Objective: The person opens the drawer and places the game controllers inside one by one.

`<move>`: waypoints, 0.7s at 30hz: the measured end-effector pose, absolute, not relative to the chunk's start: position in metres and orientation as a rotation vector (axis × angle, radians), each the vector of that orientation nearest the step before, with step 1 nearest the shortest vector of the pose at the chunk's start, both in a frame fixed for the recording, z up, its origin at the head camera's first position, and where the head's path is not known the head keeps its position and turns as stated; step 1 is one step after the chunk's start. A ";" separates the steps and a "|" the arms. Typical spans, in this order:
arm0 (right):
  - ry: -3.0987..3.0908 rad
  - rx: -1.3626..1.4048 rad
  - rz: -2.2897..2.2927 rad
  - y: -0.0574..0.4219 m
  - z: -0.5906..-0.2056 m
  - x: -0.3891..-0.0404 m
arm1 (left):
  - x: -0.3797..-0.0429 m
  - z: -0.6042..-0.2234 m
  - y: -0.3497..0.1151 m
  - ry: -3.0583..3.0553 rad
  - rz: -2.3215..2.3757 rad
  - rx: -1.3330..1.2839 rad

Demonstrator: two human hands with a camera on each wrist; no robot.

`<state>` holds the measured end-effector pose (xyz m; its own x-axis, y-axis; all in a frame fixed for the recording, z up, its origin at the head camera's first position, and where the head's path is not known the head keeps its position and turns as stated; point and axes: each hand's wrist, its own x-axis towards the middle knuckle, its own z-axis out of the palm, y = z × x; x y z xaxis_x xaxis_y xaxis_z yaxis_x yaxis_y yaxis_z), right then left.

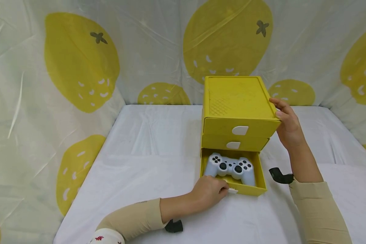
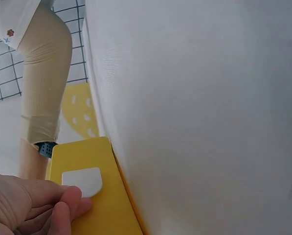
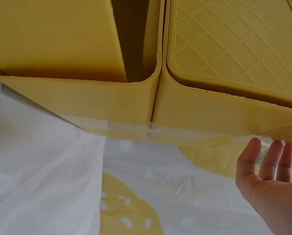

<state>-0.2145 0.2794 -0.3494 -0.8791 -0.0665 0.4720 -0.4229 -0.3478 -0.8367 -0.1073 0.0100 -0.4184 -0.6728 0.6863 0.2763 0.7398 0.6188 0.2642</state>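
A yellow drawer unit (image 1: 238,96) stands on the table with its bottom drawer (image 1: 250,190) pulled out. Inside that drawer lies a pale blue game controller (image 1: 230,166), sticks and buttons facing up. My left hand (image 1: 209,191) is at the drawer's front, fingers curled, pinching its white tab handle (image 2: 87,179). On the unit's right side my right hand (image 1: 288,128) rests with extended fingers, touching the wall near the top edge. The right wrist view shows its fingertips (image 3: 253,149) against the yellow side. The two upper drawers, with white tabs (image 1: 240,130), are closed.
White cloth (image 1: 152,142) covers the table. Behind it hangs a pale curtain (image 1: 152,44) printed with yellow lemons. Black straps or mounts (image 1: 280,175) sit at both wrists. A dark wire grid (image 2: 77,46) shows past the table edge in the left wrist view.
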 end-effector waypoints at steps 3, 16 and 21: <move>-1.648 0.636 2.321 0.280 -0.350 -0.215 | -0.109 -0.419 0.010 -2.684 -0.566 -1.185; -1.643 0.649 2.323 0.281 -0.350 -0.215 | -0.114 -0.415 0.011 -2.719 -0.602 -1.185; -1.646 0.636 2.321 0.281 -0.351 -0.215 | -0.118 -0.414 0.012 -2.739 -0.623 -1.180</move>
<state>-0.2150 0.2806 -0.3507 -0.8808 -0.0648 0.4690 -0.4212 -0.3453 -0.8387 -0.1176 0.0119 -0.4142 -0.6962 0.6752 0.2436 0.7142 0.6174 0.3298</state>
